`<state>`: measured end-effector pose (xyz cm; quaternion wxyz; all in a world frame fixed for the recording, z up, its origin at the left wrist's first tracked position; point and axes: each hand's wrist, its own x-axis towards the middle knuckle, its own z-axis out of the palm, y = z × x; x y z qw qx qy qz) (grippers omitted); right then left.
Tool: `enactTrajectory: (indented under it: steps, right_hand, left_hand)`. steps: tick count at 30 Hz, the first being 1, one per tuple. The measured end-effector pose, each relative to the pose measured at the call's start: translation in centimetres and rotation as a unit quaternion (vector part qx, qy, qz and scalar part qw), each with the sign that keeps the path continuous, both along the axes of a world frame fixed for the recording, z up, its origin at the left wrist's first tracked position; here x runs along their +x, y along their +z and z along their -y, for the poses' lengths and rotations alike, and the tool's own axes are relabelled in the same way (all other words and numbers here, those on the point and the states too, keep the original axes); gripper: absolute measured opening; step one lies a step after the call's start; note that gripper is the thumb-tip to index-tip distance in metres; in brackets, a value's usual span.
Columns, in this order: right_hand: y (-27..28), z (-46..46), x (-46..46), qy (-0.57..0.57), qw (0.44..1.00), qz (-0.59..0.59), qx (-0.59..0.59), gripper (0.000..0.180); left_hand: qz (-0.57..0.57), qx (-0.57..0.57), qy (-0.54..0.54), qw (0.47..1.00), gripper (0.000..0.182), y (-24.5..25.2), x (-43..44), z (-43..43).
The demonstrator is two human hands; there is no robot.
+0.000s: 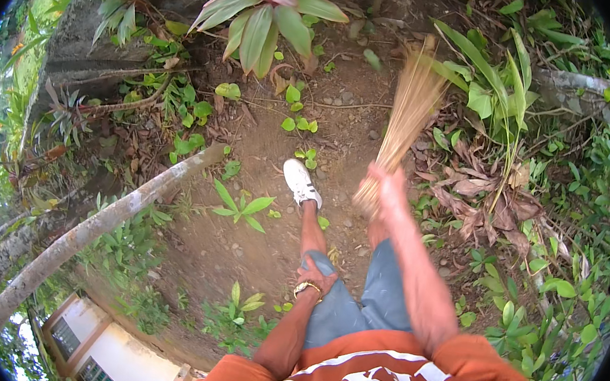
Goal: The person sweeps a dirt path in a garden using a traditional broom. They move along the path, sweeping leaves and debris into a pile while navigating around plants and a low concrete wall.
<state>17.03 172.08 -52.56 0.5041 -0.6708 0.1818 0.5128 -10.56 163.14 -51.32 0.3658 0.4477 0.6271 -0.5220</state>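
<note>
A broom of thin stiff straw-coloured sticks (406,115) is gripped near its bound end by my right hand (386,190); hand and bristles are blurred. The bristles fan out over the soil beside dry brown leaves (473,186) and long green blades. My left hand (315,277), with a gold-coloured watch (308,288) at the wrist, rests on my left knee over the grey-blue shorts and holds no object. Between the broom and my white shoe (300,181) lies bare earth with small stones.
A slanting pale tree trunk (106,225) stands at the left. Ahead grows a broad-leaved plant with reddish-green leaves (265,16). Low seedlings (240,206) dot the soil, and dense greenery borders the right side. A building's wall (126,353) shows at the lower left.
</note>
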Motion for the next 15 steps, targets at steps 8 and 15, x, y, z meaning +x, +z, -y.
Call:
enactTrajectory:
  steps: [8, 15]
  right_hand:
    - [4.0, 0.3, -3.2, 0.34, 0.937, 0.059, 0.044, 0.099]
    - [-4.4, -18.4, 10.2, 0.555, 0.811, 0.166, -0.083, 0.083]
  left_hand:
    - [0.009, 0.004, 0.012, 1.0, 0.125, -1.1, -0.8, -0.4]
    - [0.008, -0.007, 0.06, 0.998, 0.114, 0.7, -1.2, -4.0]
